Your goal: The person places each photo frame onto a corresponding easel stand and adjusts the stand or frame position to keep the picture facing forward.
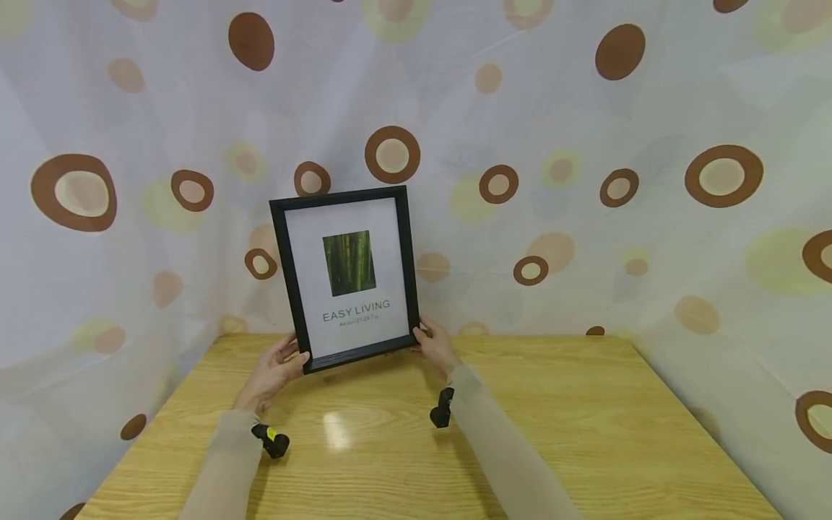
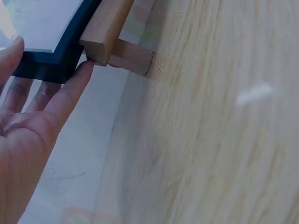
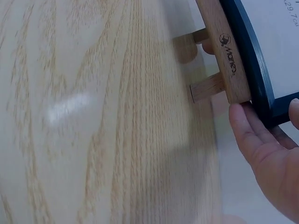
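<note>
A black picture frame (image 1: 412, 267) stands upright, tilted a little to one side, its white sheet bearing a green bamboo picture and the words EASY LIVING. My left hand (image 1: 276, 372) grips its lower left corner, thumb in front and fingers behind. At the lower right corner my right hand (image 1: 437, 348) holds it the same way. Along the frame's bottom edge runs a wooden easel ledge (image 3: 224, 51) with printed lettering, and short wooden feet (image 2: 133, 56) reach down to the table. Fingertips of both hands are right at the ledge's ends. In the head view the frame hides most of the easel.
The light wood table (image 1: 552, 419) spreads beneath and to the right of the frame. Behind it and on both sides hangs a pale curtain (image 1: 552, 94) with brown and yellow circles. A small black device (image 1: 442, 408) sits on each wrist.
</note>
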A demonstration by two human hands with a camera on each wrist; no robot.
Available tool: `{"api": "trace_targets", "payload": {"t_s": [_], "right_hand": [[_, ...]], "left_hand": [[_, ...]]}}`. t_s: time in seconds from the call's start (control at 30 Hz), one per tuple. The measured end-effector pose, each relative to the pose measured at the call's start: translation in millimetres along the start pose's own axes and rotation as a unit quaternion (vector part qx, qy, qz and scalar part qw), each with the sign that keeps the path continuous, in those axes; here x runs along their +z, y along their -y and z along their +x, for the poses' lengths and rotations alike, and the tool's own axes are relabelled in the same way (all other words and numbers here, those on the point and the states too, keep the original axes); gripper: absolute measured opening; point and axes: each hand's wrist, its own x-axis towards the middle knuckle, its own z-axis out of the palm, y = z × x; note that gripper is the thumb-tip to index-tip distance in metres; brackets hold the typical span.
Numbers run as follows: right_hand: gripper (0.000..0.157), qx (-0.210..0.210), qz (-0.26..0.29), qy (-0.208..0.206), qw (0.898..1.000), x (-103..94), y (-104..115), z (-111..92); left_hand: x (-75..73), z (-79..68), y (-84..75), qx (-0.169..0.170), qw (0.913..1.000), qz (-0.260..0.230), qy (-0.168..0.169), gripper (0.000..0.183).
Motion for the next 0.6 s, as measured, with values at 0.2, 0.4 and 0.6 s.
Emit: {"api": "trace_targets", "payload": {"t_s": [0.2, 0.4, 0.6], "right_hand": [[0.049, 0.023, -0.022, -0.008, 0.999, -0.1, -0.6, 3.4], [0.049, 0.013, -0.027, 0.008, 1.0, -0.4, -4.1, 4.8], [0.05, 0.012, -0.029, 0.024, 0.999, 0.9, -6.6, 3.4]], "left_hand": [[1.2, 1.8, 2.6, -0.005, 1.0, 0.002, 0.004, 0.07], [3.3, 3.3, 6.2, -0.022, 0.9992, 0.033, -0.004, 0.072], [8.3, 2.9, 4.8, -0.04, 0.9947, 0.094, -0.009, 0.065]]}}
